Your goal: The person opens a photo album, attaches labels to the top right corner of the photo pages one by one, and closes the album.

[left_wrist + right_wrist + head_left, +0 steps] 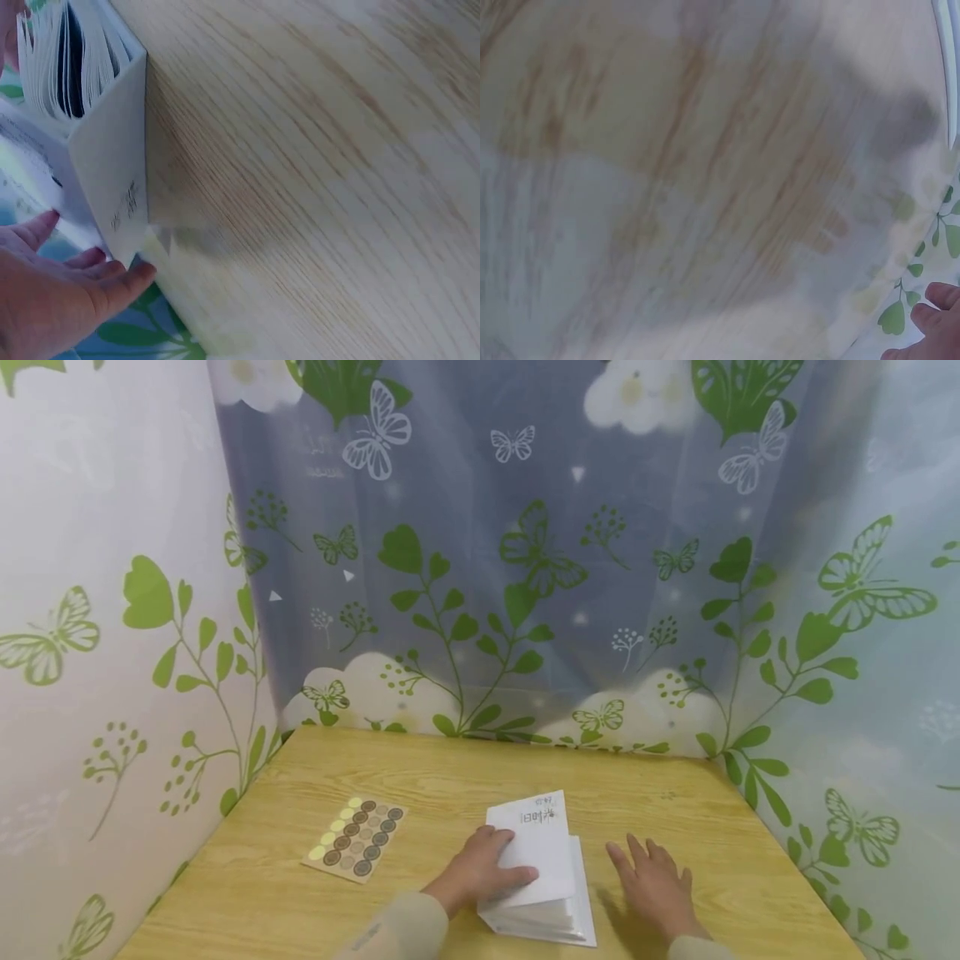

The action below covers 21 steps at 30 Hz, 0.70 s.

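A thick white album [528, 852] with handwriting on its cover lies on the table in front of me, its cover raised at a slant over the pages. In the left wrist view its many page edges [94, 67] fan out. My left hand [480, 870] rests on the album's left side, thumb and fingertips against the white cover and fingers fairly straight. To the right of the album, my right hand [656, 887] hovers close over the table with its fingers spread, holding nothing. Only some right fingers [939, 311] show in the right wrist view.
A kraft-coloured sheet of round stickers [356, 840], yellow and brown, lies left of the album. The wood-grain table [420, 760] meets patterned curtains [480, 635] at the back and on both sides.
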Motion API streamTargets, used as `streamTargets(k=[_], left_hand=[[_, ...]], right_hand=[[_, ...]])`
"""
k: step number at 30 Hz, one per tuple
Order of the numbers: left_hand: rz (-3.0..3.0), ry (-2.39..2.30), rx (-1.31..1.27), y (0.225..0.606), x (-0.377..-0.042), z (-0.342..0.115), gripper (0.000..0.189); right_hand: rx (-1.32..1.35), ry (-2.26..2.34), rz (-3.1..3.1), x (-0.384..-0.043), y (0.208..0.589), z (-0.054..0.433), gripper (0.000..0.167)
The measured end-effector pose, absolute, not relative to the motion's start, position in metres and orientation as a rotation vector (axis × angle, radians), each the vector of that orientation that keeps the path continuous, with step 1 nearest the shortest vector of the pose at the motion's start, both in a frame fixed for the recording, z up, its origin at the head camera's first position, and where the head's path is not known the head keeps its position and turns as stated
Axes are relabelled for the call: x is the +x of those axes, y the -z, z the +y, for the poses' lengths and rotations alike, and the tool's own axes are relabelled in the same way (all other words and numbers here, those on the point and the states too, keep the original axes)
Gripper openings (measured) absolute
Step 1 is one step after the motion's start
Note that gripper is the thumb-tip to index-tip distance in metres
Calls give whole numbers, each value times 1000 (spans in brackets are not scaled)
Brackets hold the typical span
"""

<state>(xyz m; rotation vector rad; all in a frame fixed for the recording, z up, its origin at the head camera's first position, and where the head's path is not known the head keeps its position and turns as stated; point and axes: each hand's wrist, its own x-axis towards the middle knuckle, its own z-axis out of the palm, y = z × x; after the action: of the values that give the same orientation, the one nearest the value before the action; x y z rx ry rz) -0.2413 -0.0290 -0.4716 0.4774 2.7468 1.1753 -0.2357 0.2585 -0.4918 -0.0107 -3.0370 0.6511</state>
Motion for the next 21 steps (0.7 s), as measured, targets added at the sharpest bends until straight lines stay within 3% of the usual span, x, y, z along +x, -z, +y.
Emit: streamTargets(k=[12, 21], left_hand=[[3088, -636, 436, 476, -229, 2, 83], [3204, -459, 410, 481, -233, -9, 82]], right_hand=[[-6, -654, -3054, -231, 493, 258, 86], [22, -710, -3051, -231, 498, 249, 88]])
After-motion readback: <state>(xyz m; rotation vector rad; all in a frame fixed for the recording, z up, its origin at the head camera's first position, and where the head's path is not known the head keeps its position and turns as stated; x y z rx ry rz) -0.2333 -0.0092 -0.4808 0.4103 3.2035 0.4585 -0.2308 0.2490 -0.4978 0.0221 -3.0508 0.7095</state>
